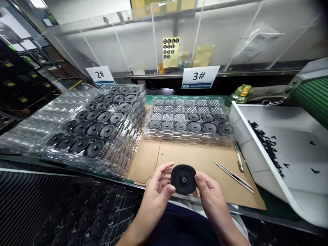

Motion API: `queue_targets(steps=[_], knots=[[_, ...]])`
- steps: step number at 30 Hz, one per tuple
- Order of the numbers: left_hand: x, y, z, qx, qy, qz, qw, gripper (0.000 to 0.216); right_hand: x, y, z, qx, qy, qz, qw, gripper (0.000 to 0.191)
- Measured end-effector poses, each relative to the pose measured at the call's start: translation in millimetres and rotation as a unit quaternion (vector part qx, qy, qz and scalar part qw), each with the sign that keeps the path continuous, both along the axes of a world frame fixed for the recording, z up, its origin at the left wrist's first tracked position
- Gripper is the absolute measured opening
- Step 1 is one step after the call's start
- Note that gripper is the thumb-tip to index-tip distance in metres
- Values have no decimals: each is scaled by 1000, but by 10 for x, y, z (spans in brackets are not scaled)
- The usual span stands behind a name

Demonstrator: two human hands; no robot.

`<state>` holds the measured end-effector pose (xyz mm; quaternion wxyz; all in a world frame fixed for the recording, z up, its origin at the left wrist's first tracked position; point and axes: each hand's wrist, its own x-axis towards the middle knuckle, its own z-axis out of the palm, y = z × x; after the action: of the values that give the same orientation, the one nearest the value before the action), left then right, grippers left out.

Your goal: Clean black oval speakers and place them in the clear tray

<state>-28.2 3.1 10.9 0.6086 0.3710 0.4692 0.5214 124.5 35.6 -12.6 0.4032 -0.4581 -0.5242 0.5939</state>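
Between my two hands is a black rounded-square disc (183, 187) with a small raised ring at its centre, held above the near edge of the cardboard. My left hand (159, 186) grips its left edge with thumb and fingers. On the right edge, my right hand (208, 189) pinches it, thumb in front; some fingers are hidden behind. A clear plastic tray (167, 117) lies beyond my hands, with similar black discs in its near row and part of the row behind. Metal tweezers (234, 177) rest on the cardboard (179, 152) right of my hands.
Stacked clear trays of black discs (93, 129) stand at left. A white bin (258, 153) holding small black pieces (268, 147) is at right. Another tool (238, 157) lies beside it. More discs (85, 218) sit low at left. A sticker sheet (171, 51) hangs behind.
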Motion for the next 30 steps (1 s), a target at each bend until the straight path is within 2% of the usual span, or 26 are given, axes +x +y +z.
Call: queue_targets(steps=[2, 6, 11, 15, 17, 19, 21, 23, 26, 30], knots=[[-10, -41, -57, -40, -95, -43, 994, 48, 49, 8, 31, 0, -23, 9, 1000, 49], [47, -143, -214, -103, -246, -111, 957, 50, 122, 23, 31, 1, -70, 46, 996, 50], [88, -206, -316, -125, -314, -121, 933, 69, 154, 1, -20, -17, -90, 120, 989, 53], [95, -240, -303, -157, -333, -98, 925, 62, 203, -64, -63, -20, -108, 123, 986, 47], [122, -258, -290, -165, -331, -54, 927, 59, 235, -142, -46, 33, -150, 62, 986, 37], [163, -267, -281, -161, -321, 0, 933, 59, 243, -248, 2, 143, -211, 17, 967, 35], [207, -260, -269, -161, -313, 38, 935, 61, 209, -356, 57, 273, -257, 47, 926, 46], [238, -239, -245, -167, -300, 58, 937, 61, 148, -438, 85, 360, -272, 115, 885, 57], [235, -203, -185, -170, -280, 80, 941, 59, 98, -496, 53, 419, -274, 150, 853, 64], [179, -196, -114, -167, -279, 86, 942, 63, 204, -502, -43, 413, -260, 123, 864, 55]])
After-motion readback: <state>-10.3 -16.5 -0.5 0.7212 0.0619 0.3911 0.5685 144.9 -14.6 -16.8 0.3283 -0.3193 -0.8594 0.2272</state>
